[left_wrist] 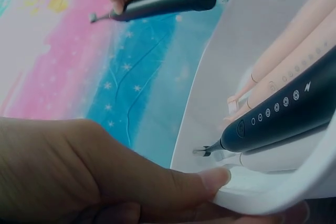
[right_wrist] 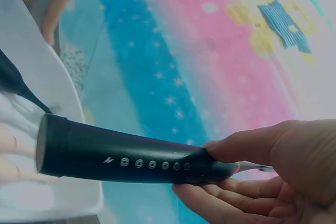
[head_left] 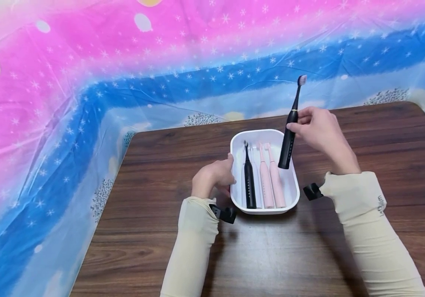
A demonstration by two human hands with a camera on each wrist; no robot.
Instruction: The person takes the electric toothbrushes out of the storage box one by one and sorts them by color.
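My right hand (head_left: pixel 323 130) pinches a black electric toothbrush (head_left: pixel 288 140) between thumb and fingers, brush head up, over the right side of a white tray (head_left: pixel 293 194). In the right wrist view the row of round marks on its handle (right_wrist: pixel 152 164) shows. My left hand (head_left: pixel 216 175) grips the tray's left wall, thumb (left_wrist: pixel 212 178) over the rim and fingers outside below. Inside the tray lie another black toothbrush (head_left: pixel 250 183), a white one (left_wrist: pixel 281 156) close beside it, and two pink toothbrushes (head_left: pixel 266 183) to the right, all with heads toward the far end.
The tray stands on a dark wood-grain table (head_left: pixel 153 181). Behind and left of the table hangs a pink and blue patterned cloth (head_left: pixel 197 78). A black wrist device (head_left: pixel 223 213) sits on the left cuff, another (head_left: pixel 312 192) on the right.
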